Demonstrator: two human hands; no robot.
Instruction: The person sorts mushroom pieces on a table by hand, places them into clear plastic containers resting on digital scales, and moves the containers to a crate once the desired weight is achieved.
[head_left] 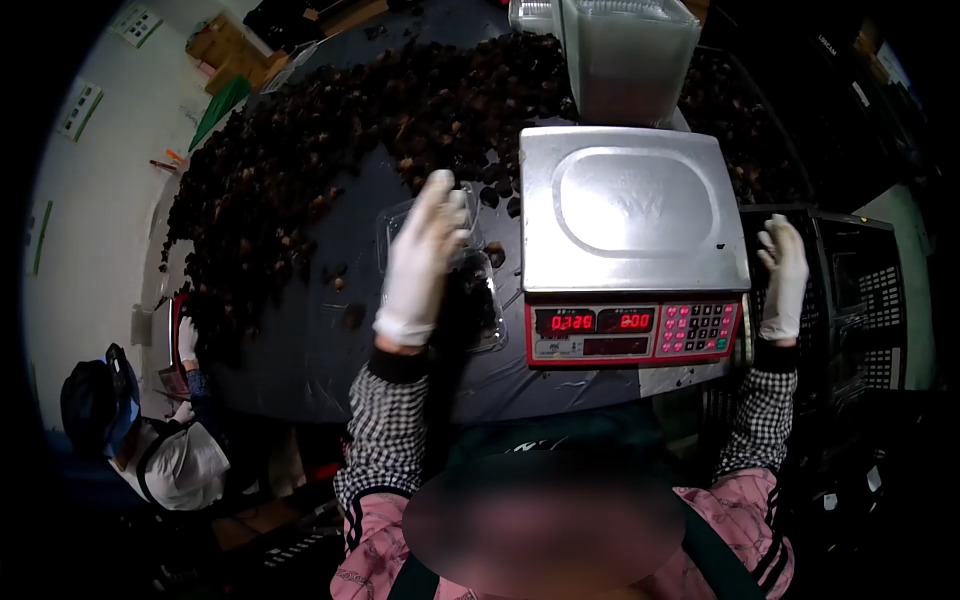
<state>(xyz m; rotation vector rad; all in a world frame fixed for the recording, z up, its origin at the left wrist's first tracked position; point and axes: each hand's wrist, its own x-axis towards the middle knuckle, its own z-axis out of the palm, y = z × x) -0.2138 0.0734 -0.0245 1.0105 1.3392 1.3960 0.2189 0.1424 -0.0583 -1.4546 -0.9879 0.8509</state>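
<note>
My left hand, in a white glove, is over a clear plastic tray that holds dark brown pieces. Its fingers are stretched out, and nothing shows in them. The hand hides part of the tray. To the right stands a digital scale with a bare steel plate and lit red digits. Beyond the scale's right side is my right hand, also gloved. Its fingers are apart and slightly bent, with no object visible in them. A few loose dark pieces lie between the tray and the scale.
A large heap of dark brown pieces spreads over the dark table. Stacked clear plastic trays stand behind the scale. At right are black crates. A co-worker in a cap works at the left, beside another red device.
</note>
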